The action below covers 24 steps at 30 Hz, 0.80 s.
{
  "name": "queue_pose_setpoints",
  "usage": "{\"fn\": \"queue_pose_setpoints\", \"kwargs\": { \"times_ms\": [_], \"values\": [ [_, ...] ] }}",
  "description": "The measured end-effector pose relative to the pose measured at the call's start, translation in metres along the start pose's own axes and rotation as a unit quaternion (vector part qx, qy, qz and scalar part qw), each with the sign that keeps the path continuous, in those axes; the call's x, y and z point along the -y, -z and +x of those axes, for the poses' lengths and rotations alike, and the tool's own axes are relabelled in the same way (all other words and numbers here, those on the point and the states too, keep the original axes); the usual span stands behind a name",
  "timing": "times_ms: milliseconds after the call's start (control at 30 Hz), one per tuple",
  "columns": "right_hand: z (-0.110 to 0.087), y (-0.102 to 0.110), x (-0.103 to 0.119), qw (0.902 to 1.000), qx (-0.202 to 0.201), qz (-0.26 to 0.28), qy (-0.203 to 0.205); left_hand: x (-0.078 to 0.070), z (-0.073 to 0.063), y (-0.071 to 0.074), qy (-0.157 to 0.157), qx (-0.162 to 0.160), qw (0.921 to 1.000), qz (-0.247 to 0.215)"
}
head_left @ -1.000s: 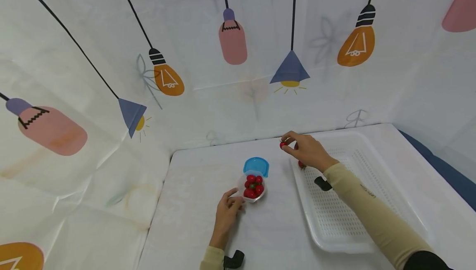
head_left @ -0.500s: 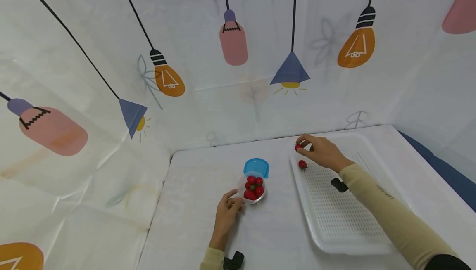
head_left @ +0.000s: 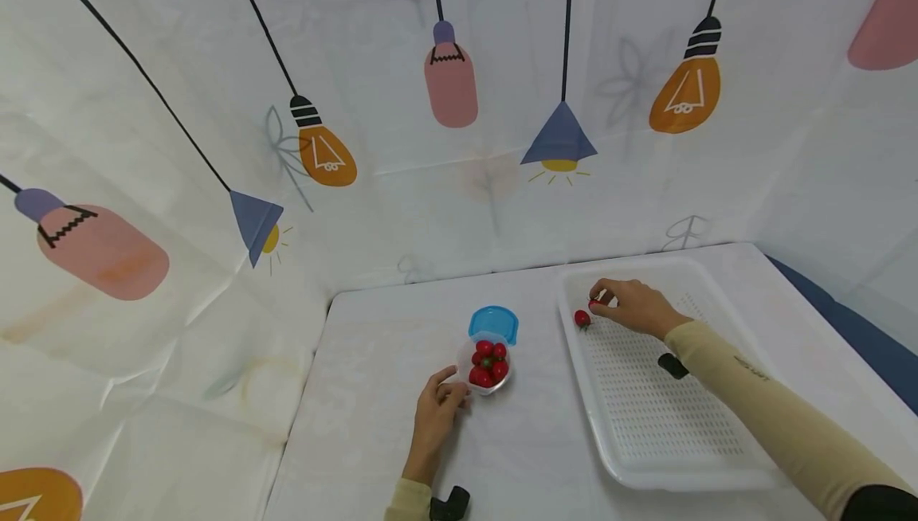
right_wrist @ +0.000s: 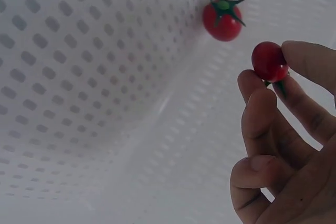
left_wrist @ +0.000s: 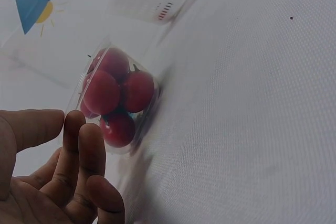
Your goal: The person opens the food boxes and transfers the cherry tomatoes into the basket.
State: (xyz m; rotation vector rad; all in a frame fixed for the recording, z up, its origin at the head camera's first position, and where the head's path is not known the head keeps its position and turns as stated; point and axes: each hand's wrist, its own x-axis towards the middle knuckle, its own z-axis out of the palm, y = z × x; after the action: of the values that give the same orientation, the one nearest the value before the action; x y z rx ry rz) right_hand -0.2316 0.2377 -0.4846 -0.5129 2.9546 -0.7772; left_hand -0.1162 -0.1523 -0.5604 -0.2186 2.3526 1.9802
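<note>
My left hand (head_left: 436, 409) pinches the near left edge of a small clear plastic container (left_wrist: 142, 132) with thumb and fingers. Several red cherry tomatoes (left_wrist: 102, 93) fill it, and its blue lid (head_left: 493, 322) lies folded back behind. Over the far left corner of a white perforated tray (head_left: 667, 417), my right hand (head_left: 631, 307) holds one cherry tomato (right_wrist: 269, 61) between thumb and fingertips, its green stem end pointing down. Another tomato (right_wrist: 222, 22) with a star of green sepals rests on the tray floor nearby, just apart from the held one.
A white cloth covers the table (head_left: 373, 409). The tray takes up the right side, with raised walls. Behind and to the left hangs a white curtain (head_left: 402, 218) printed with lamps and bulbs.
My right hand has moved right and slightly down with its cherry tomato, from outside the tray's left edge to over the tray. My left hand and the container have stayed put.
</note>
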Motion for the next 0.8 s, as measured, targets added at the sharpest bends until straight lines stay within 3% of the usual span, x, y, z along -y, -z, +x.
{"fn": "queue_pose_setpoints", "kwargs": {
  "times_ms": [500,800],
  "values": [
    [-0.002,-0.025,-0.025,0.9974,0.065,-0.019,-0.023,0.001,0.000,0.000,0.008,-0.003,0.9999,0.005],
    [-0.001,-0.023,-0.024,0.9969,0.068,-0.020,-0.035,0.000,0.000,0.000,-0.001,0.001,0.9999,-0.011]
  ]
}}
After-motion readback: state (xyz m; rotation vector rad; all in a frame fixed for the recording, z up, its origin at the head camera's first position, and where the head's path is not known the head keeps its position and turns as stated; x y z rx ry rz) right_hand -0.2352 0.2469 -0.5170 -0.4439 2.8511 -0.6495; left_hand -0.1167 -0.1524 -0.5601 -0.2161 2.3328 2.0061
